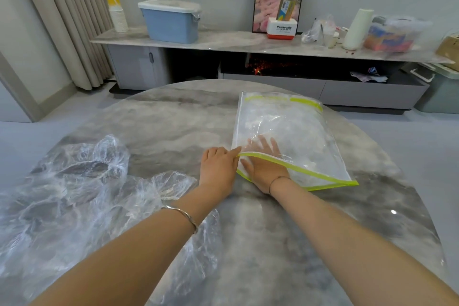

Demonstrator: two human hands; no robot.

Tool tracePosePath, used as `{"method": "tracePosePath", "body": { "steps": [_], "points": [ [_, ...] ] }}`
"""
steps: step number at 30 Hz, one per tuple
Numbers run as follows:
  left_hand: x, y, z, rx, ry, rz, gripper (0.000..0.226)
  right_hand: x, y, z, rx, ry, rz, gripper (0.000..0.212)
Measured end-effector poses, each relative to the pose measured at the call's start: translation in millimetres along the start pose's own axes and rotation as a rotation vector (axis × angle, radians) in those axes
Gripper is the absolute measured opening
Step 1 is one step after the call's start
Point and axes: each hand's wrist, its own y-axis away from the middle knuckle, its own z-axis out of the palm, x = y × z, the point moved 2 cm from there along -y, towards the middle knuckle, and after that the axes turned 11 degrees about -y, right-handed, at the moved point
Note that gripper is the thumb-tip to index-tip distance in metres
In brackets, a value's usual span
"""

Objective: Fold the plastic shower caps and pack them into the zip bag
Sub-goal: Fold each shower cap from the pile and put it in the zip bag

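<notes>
Zip bag (293, 129): left hand (218, 167) pinches rim; right hand (264, 165) flat inside.

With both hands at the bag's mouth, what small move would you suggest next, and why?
Probably draw the right hand out: it lies flat inside the zip bag while the left hand pinches its lip, and loose shower caps wait.
</notes>
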Motion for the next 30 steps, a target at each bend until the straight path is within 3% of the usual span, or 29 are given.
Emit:
{"method": "tracePosePath", "body": {
  "steps": [3, 8, 13, 17, 19, 21, 24, 26, 30],
  "points": [
    [-4.1, 8.9, -1.4, -0.1, -0.022, -0.004, 0.054, 1.4, -3.5, -6.2, -0.006, 0.015, 0.032, 0.053],
    [-20.3, 63.9, -15.3, -0.313, -0.085, -0.013, 0.084, -0.3, 48.3, 0.6, 0.039, -0.095, -0.079, 0.092],
    [-30.6, 149.9, -33.7, -0.445, -0.166, 0.05, 0.125, 0.5, 112.1, -4.5, 0.054, -0.113, -0.104, 0.067],
    [-13.3, 189.3, -33.8, -0.577, -0.156, 0.114, 0.086, 4.2, 145.3, -13.0, 0.07, -0.069, -0.157, 0.057],
    [-2.1, 197.7, -31.6, -0.551, -0.15, 0.287, 0.088, 1.5, 158.1, -23.9, 0.05, -0.033, -0.223, 0.057],
    [4.6, 200.1, -27.8, -0.518, -0.067, 0.456, 0.094, -6.4, 171.9, -32.7, -0.012, -0.012, -0.311, 0.077],
    [8.9, 205.0, -26.1, -0.335, 0.071, 0.625, 0.093, -15.7, 206.2, -40.6, -0.097, 0.076, -0.429, 0.092],
    [7.5, 207.4, -31.0, -0.275, 0.045, 0.62, 0.097, -18.4, 226.9, -40.7, -0.163, 0.058, -0.469, 0.094],
    [2.3, 215.9, -43.8, -0.387, -0.121, 0.502, 0.111, -23.0, 253.7, -34.8, -0.21, -0.031, -0.522, 0.082]
  ]
}}
